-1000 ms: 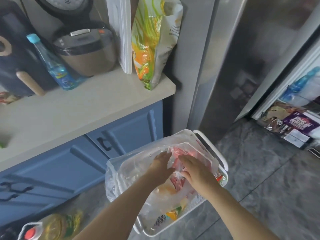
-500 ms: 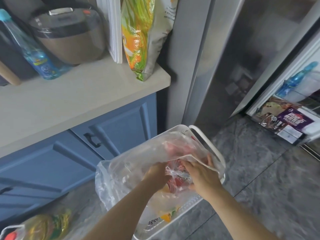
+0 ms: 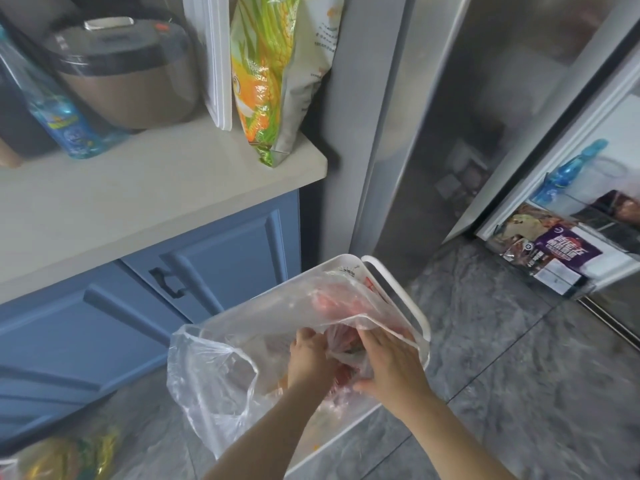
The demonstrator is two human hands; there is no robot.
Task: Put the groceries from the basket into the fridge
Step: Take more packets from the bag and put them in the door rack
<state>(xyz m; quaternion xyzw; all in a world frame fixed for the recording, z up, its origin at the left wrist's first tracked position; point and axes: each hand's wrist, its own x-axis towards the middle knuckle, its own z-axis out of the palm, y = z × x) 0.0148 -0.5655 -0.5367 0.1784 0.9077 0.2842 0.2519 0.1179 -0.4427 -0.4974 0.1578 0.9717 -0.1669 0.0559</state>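
Both hands reach into the clear bag (image 3: 221, 372) that lines the white basket (image 3: 398, 289) on the floor (image 3: 502, 358). The left hand (image 3: 310, 358) is curled around crumpled plastic near the reddish groceries (image 3: 341, 299); the right hand (image 3: 389, 365) lies flatter, fingers only slightly bent, pressing on the film, and whether it pinches anything cannot be told. The grip probably serves to gather one wrapped item and free it from the bag. The groceries are not yet lifted out of the basket, which stands just in front of the blue cabinet (image 3: 225, 258), near the fridge (image 3: 467, 116). The open door (image 3: 561, 244) at right shows packets (image 3: 561, 247) and a blue bottle (image 3: 568, 171). On the counter (image 3: 156, 188), a printed pouch (image 3: 277, 74) stands at the right corner, a cooker (image 3: 131, 71) farther left.
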